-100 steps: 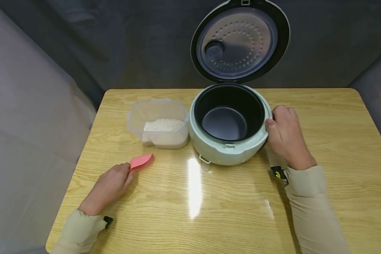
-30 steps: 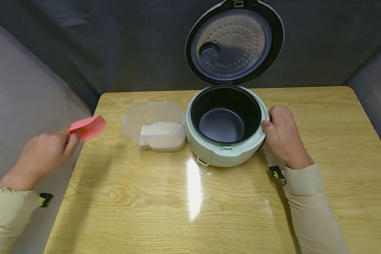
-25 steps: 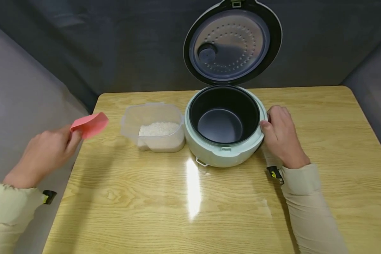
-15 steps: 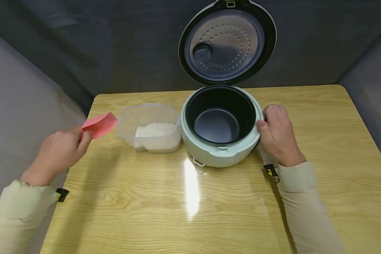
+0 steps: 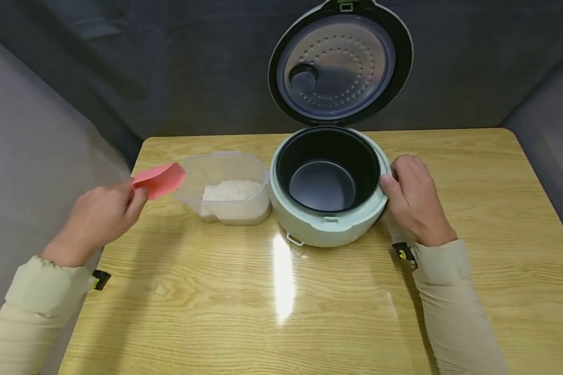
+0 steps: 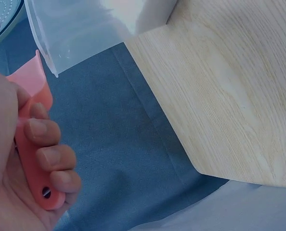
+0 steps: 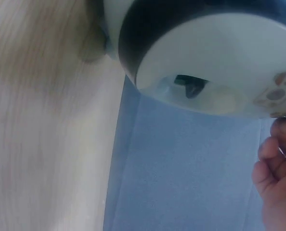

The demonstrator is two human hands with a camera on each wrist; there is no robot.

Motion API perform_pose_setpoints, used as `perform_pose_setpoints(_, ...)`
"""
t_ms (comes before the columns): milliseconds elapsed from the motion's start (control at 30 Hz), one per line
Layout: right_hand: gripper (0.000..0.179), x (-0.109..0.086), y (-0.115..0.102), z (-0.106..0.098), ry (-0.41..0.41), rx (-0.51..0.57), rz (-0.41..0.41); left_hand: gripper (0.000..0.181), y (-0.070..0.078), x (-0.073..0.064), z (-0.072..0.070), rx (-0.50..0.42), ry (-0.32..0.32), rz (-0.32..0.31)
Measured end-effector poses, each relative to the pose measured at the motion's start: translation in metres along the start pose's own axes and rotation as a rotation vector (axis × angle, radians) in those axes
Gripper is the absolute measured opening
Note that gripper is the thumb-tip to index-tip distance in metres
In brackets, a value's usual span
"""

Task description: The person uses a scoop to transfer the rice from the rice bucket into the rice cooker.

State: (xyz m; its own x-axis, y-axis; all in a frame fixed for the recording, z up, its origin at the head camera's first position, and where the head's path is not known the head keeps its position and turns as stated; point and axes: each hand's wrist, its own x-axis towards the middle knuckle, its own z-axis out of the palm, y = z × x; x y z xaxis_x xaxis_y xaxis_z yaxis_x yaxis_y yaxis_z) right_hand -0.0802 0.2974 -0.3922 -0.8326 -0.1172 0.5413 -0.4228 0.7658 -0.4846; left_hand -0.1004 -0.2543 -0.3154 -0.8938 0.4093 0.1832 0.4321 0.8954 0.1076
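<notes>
My left hand point(image 5: 98, 219) grips a pink scoop point(image 5: 161, 179) by its handle, fingers curled round it in the left wrist view. The scoop's bowl point(image 6: 32, 79) is raised at the left rim of a clear plastic container point(image 5: 258, 205), and no rice shows in it. White rice point(image 5: 232, 191) lies in the container. Right beside that stands a pale green rice cooker point(image 5: 326, 234) with its lid point(image 5: 342, 67) up and a bare dark inner pot point(image 5: 323, 182). My right hand point(image 5: 415, 200) holds the cooker's right side, thumb at the rim; some fingertips are hidden in the head view.
Everything stands on a light wooden table point(image 5: 338, 307), the container and cooker toward its far edge. A dark cloth point(image 5: 206, 67) hangs behind it, and a pale cloth point(image 5: 37, 146) lies along the left. The raised lid leans near the dark cloth.
My left hand went from low by the container's front to the far left, lifting the scoop, and has since moved right to the container's rim. The right hand keeps its hold on the cooker.
</notes>
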Motion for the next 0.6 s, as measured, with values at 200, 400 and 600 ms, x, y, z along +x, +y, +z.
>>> perform_pose_setpoints(200,0.017,0.001,-0.002,-0.004,-0.05,0.0,0.062,0.038,0.003,0.001,0.001,0.004,-0.016,-0.014)
perform_pose_setpoints(400,0.02,-0.001,-0.003,-0.006,-0.051,-0.005,0.071,0.037,0.01,0.006,0.0,0.013,-0.008,0.002)
perform_pose_setpoints(600,0.025,-0.001,-0.002,0.003,0.028,0.012,-0.006,0.034,0.015,0.012,0.004,0.007,0.014,0.038)
